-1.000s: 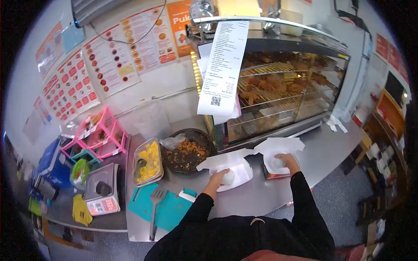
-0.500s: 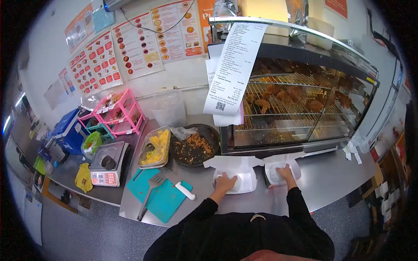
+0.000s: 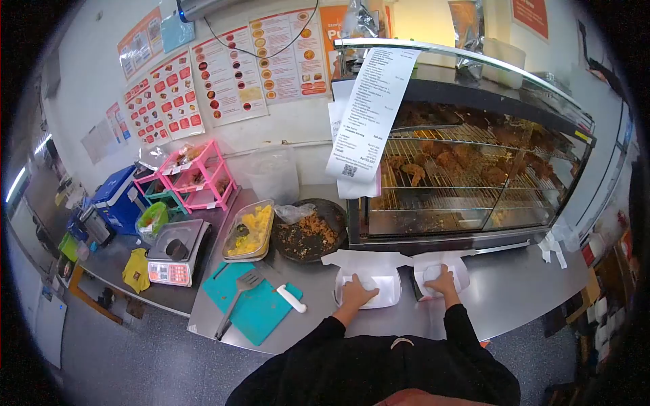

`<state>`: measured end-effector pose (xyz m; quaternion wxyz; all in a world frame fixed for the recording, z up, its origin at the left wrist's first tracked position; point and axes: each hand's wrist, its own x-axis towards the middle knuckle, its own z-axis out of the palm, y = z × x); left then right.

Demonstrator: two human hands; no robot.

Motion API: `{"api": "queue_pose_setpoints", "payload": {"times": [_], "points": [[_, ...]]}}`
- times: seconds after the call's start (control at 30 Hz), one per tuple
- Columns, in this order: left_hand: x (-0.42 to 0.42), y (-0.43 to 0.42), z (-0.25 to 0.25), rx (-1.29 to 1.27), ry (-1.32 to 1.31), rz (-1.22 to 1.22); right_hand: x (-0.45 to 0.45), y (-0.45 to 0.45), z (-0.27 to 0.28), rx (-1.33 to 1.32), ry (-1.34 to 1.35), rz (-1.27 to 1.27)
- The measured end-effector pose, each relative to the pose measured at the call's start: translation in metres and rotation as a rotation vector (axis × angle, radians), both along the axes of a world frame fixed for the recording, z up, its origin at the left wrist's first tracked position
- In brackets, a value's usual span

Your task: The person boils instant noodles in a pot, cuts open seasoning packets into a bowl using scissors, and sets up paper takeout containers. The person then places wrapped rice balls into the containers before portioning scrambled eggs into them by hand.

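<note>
Two white paper food boxes lie side by side with their lids up: the left box (image 3: 388,296) and the right box (image 3: 461,274). My left hand (image 3: 355,294) reaches into the left one, thumb and fingers around a pale rounded lump (image 3: 369,282). Inside the right box, my right hand (image 3: 443,283) grips a similar pale lump (image 3: 431,272). What the lumps are made of is unclear. Left of the boxes, a white-handled knife (image 3: 292,299) and a slotted spatula (image 3: 237,298) rest on a turquoise cutting board (image 3: 261,317).
A glass warming cabinet (image 3: 467,183) with fried pieces stands behind the boxes, a long receipt (image 3: 372,111) hanging on it. A dark stone mortar (image 3: 290,252) and a tub of yellow food (image 3: 252,233) sit to the left. Farther left are a scale (image 3: 177,252) and pink rack (image 3: 203,179).
The view has shifted slightly, so the scene sits a little lower and farther right. Both hands stay inside the boxes, with the left hand's thumb more spread to the right.
</note>
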<state>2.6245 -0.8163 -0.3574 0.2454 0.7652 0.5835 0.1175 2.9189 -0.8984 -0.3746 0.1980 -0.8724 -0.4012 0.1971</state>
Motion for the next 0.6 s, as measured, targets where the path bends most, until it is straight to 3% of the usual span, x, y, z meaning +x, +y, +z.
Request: {"api": "queue_pose_setpoints", "payload": {"times": [0.1,0.13,0.2,0.27,0.3,0.33,0.4,0.47,0.53,0.6], "points": [[-0.006,0.000,0.014,0.064,0.076,0.005,0.009,0.006,0.008,-0.123,-0.138,0.055],[-0.014,0.003,0.046,0.074,0.071,0.010,0.015,0.012,0.025,-0.113,-0.144,0.059],[-0.044,0.003,0.145,-0.133,-0.229,-0.336,0.022,0.008,0.091,-0.215,-0.133,0.495],[-0.067,-0.007,0.224,0.206,-0.713,-0.379,-0.017,-0.013,0.207,0.182,0.172,0.535],[-0.072,-0.018,0.264,0.318,-0.820,-0.241,-0.048,-0.025,0.274,0.355,0.070,0.593],[-0.070,-0.017,0.288,0.568,-1.003,-0.163,-0.062,-0.025,0.309,0.641,0.257,0.611],[-0.069,-0.003,0.331,0.868,-1.048,-0.105,-0.086,-0.010,0.383,1.086,-0.298,0.684],[-0.052,0.013,0.370,1.252,-0.908,-0.114,-0.103,0.018,0.446,1.254,-0.294,0.672],[-0.028,0.042,0.387,1.412,-0.705,-0.175,-0.104,0.069,0.498,1.401,-0.735,0.622],[-0.002,0.052,0.386,1.365,-0.592,-0.080,-0.097,0.131,0.529,1.335,-0.822,0.614]]}}
